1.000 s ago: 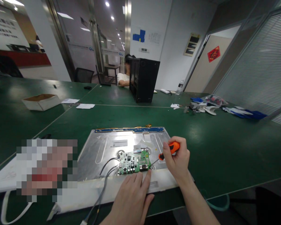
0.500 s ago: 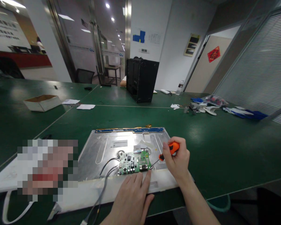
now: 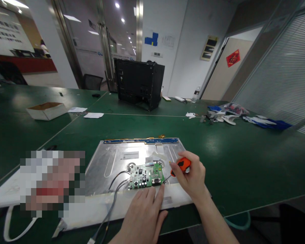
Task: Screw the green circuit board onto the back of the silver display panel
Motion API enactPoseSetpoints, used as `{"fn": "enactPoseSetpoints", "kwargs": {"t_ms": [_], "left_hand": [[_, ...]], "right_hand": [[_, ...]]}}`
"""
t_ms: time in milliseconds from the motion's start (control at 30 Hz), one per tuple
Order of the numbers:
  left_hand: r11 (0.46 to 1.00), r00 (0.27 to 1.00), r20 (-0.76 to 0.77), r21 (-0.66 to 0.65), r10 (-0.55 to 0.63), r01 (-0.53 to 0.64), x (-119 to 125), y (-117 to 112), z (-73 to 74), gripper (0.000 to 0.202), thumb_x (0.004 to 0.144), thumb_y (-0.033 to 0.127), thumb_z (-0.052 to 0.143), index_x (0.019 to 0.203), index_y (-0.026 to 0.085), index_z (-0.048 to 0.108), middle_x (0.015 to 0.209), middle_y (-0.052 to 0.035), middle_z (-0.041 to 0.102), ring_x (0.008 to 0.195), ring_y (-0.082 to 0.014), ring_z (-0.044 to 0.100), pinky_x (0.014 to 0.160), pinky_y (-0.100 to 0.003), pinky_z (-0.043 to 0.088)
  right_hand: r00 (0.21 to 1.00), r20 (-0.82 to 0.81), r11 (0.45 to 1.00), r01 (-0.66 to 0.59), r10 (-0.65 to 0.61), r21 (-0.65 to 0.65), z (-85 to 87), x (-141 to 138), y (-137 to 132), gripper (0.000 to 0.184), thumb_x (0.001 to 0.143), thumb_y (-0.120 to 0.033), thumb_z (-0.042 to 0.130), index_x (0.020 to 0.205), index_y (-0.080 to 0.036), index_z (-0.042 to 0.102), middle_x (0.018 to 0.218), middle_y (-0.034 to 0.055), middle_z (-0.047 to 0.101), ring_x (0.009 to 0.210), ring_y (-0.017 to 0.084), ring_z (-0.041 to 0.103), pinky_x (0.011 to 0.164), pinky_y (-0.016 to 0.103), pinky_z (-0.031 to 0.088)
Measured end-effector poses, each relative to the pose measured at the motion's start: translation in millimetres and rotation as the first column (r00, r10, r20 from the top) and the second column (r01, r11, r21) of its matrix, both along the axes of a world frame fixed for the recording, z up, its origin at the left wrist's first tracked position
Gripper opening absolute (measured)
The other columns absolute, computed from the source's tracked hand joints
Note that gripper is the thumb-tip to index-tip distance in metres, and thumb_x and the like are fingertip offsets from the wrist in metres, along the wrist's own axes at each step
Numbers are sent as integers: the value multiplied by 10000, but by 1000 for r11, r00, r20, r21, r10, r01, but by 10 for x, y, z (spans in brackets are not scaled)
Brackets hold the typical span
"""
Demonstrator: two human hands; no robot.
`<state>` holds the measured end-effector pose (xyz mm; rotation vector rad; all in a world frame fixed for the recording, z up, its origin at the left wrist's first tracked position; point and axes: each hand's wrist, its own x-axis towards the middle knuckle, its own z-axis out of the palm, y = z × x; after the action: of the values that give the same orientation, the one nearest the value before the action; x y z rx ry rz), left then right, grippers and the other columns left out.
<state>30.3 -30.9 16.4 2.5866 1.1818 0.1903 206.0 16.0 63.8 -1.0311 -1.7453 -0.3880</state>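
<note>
My right hand (image 3: 191, 176) grips an orange and black screwdriver (image 3: 184, 165), whose shaft slants down to the lower right corner of a green circuit board (image 3: 146, 175). That board lies on the silver metal back of a display panel (image 3: 101, 166). My left hand (image 3: 144, 210) rests on the panel's near white border with its fingers stretched out; the index fingertip is at the board's corner by the screwdriver's tip. Whether a screw sits under the tip is too small to tell. Dark cables (image 3: 114, 200) run from the board's left side toward me.
A blue strip board (image 3: 142, 141) runs along the panel's far edge. Left of the panel lies a white flat object, partly pixelated, with a white cable (image 3: 6, 223). Farther back are a black computer case (image 3: 139, 83), an open box (image 3: 47, 112), papers (image 3: 94, 115) and plastic scraps (image 3: 229, 119).
My right hand has turned the screwdriver's handle a little, shifting slightly left and down. My left hand stays in place. The black case at the back has been swung round, showing its broad side.
</note>
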Motion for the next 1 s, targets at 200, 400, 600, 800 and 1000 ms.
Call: {"fn": "enactPoseSetpoints", "kwargs": {"t_ms": [200, 400, 600, 800, 1000], "left_hand": [[1000, 1000, 10, 11, 3, -4, -7, 0, -5, 519, 924, 261, 442, 1427, 175, 346, 1171, -143, 567, 1023, -287, 540, 895, -461, 458], [1000, 1000, 5, 11, 12, -12, -3, -2, -22, 523, 925, 263, 445, 1429, 179, 339, 1182, -142, 564, 1029, -287, 540, 899, -460, 456], [1000, 1000, 7, 17, 4, -4, -9, -2, -38, 524, 929, 278, 447, 1430, 170, 340, 1178, -148, 568, 1034, -289, 539, 897, -456, 454], [1000, 1000, 6, 18, 7, -7, -6, -5, -20, 520, 927, 272, 452, 1427, 181, 346, 1181, -142, 572, 1030, -286, 544, 894, -449, 454], [1000, 1000, 1, 16, 10, -10, -2, -5, -5, 530, 923, 272, 457, 1430, 170, 339, 1188, -142, 571, 1036, -284, 546, 908, -447, 450]], "right_hand": [[990, 77, 985, -104, 115, -139, 55, 41, -27, 299, 886, -276, 548, 1161, -200, 458, 765, -5, 629, 548, 114, 557, 532, 242, 456], [981, 90, 963, -150, 174, -225, 92, 74, -49, 410, 833, -160, 537, 1228, -194, 432, 820, -2, 622, 562, 107, 545, 548, 248, 458], [981, 74, 967, -161, 178, -198, 74, 62, -44, 396, 832, -159, 537, 1214, -193, 439, 830, 1, 619, 520, 92, 527, 517, 242, 462], [981, 66, 967, -168, 183, -191, 77, 35, -46, 375, 843, -163, 522, 1205, -212, 441, 841, 5, 629, 538, 102, 553, 506, 240, 485], [980, 64, 968, -172, 186, -181, 64, 26, -48, 376, 853, -167, 530, 1215, -209, 437, 833, 2, 631, 531, 100, 558, 496, 232, 491]]}}
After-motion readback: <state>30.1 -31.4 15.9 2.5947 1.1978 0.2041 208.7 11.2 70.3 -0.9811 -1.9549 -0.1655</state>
